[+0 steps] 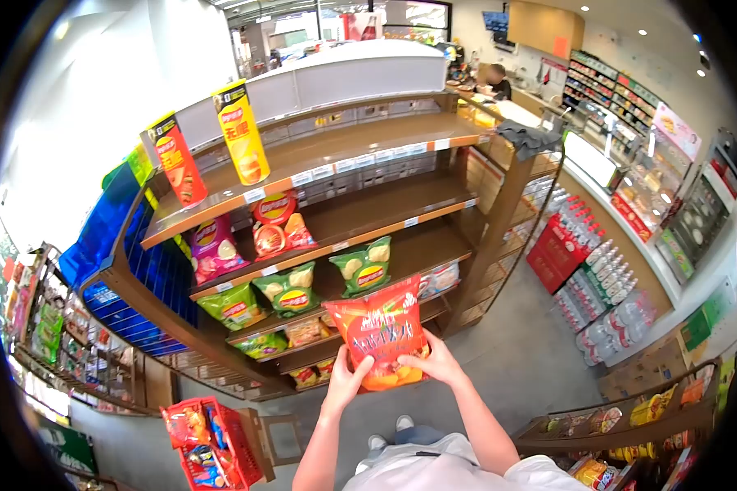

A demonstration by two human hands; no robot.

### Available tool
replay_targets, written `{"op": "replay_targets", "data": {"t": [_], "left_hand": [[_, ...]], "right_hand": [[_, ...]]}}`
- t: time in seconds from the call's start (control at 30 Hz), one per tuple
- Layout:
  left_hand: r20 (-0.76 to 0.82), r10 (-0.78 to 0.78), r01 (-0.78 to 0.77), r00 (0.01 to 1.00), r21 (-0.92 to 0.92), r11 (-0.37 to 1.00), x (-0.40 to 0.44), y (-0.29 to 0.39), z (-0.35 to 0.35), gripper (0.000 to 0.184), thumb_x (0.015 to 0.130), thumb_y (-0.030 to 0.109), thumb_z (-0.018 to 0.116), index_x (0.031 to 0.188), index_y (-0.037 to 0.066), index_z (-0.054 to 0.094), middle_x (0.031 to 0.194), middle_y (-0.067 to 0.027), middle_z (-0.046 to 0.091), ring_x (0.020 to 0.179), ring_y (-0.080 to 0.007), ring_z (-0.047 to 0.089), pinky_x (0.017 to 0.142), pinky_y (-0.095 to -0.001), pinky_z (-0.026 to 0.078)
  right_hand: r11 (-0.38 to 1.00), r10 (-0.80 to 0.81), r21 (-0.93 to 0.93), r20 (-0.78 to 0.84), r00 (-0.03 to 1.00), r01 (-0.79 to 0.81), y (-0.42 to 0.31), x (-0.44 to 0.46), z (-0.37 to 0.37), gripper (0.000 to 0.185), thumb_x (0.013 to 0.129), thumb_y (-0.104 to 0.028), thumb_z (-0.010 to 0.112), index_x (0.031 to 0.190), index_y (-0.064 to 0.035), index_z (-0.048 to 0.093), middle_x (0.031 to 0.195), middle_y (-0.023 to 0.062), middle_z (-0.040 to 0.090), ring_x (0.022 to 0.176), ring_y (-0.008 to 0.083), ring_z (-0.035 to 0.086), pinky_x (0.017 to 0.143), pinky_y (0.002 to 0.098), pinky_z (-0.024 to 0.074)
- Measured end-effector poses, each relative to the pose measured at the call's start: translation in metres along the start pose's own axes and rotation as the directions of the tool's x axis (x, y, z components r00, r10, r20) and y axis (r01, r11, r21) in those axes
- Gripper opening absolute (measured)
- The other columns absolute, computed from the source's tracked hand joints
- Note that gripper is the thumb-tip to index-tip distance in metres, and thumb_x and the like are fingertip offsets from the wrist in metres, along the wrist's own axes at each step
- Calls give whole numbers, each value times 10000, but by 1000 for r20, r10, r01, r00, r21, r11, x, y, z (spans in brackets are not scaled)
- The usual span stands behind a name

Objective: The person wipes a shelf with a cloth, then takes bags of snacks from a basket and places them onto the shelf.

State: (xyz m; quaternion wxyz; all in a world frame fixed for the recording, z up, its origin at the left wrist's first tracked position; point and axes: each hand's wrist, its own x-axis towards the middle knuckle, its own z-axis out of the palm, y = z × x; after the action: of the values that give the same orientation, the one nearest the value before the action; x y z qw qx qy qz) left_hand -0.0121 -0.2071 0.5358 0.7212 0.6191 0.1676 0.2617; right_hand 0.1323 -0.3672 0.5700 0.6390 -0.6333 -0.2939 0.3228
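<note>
A red-orange snack bag (382,327) is held upright in front of me, gripped by its lower sides. My left hand (350,379) grips its left edge with the thumb across the front. On the other side my right hand (435,360) holds the right edge the same way. Behind the bag stands a brown shelf unit (352,231). Its shelves carry green chip bags (362,266), a red chip bag (280,225) and a purple chip bag (215,245). A red canister (178,164) and a yellow canister (242,135) stand on the top shelf.
A red basket (250,446) full of snack packs sits at lower left beside a wooden frame. Bottle packs (585,282) line the counter at right. Another snack rack (630,434) is close at lower right. A person (494,82) is at the far counter.
</note>
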Motion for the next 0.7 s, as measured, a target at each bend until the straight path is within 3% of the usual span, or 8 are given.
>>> {"op": "replay_targets", "data": {"t": [0.03,0.1,0.13,0.23,0.27,0.57,0.63,0.7], "left_hand": [[19,7,-7,1000,-20,1000,0,-1,2,549,876,210,702,1290,-19,423,1184,-112,591,1057,-165,579,927,-308,464],[205,-198,207,958,-21,978,-7,2,8,655,856,196,728,1347,-14,349,1252,-115,560,1139,-187,555,988,-311,435],[301,-243,244,922,36,969,-10,8,11,755,879,286,703,1415,-17,267,1353,-143,487,1250,-212,473,1042,-333,390],[373,-283,320,883,-40,946,-13,-10,15,825,903,390,652,1458,-20,199,1452,-162,368,1331,-225,374,1076,-360,350],[378,-293,305,878,29,952,-13,-13,15,869,913,463,607,1475,-25,158,1497,-167,291,1364,-230,317,1079,-377,344],[290,-463,429,837,178,886,12,-10,91,685,917,319,652,1425,34,291,1322,-117,512,1158,-196,534,967,-344,452],[297,-459,414,837,204,887,28,-17,127,674,924,313,643,1425,31,291,1315,-117,517,1154,-188,536,969,-334,450],[296,-334,283,895,202,937,40,-38,160,648,933,297,632,1419,27,299,1301,-116,528,1142,-173,538,968,-323,447]], "right_hand": [[1000,9,1,-16,1000,-9,8,-8,-8,788,703,-240,856,1328,35,463,1218,116,609,1098,168,581,964,327,465],[991,84,-96,-51,995,-89,1,-29,-20,759,718,-197,847,1327,32,457,1194,105,621,1086,157,584,949,320,471],[989,97,-106,-56,994,-103,6,-41,-27,759,718,-197,847,1327,32,457,1194,105,621,1086,157,584,949,320,471],[992,125,-25,-43,991,-126,18,-49,-47,782,702,-214,857,1330,30,460,1203,106,618,1090,161,584,954,324,468],[989,138,-53,-35,990,-140,21,-50,-52,774,703,-215,856,1325,30,467,1205,107,618,1090,162,584,955,321,468],[983,172,68,25,985,-173,42,-50,-120,765,699,-223,857,1313,35,481,1216,123,615,1095,177,582,971,323,456],[991,129,51,-34,991,-127,51,-48,-154,766,699,-222,857,1312,41,479,1222,127,611,1108,180,575,977,323,454],[983,150,114,-60,987,-143,55,-47,-186,846,657,-240,884,1330,47,460,1230,136,607,1110,183,582,979,321,456]]}}
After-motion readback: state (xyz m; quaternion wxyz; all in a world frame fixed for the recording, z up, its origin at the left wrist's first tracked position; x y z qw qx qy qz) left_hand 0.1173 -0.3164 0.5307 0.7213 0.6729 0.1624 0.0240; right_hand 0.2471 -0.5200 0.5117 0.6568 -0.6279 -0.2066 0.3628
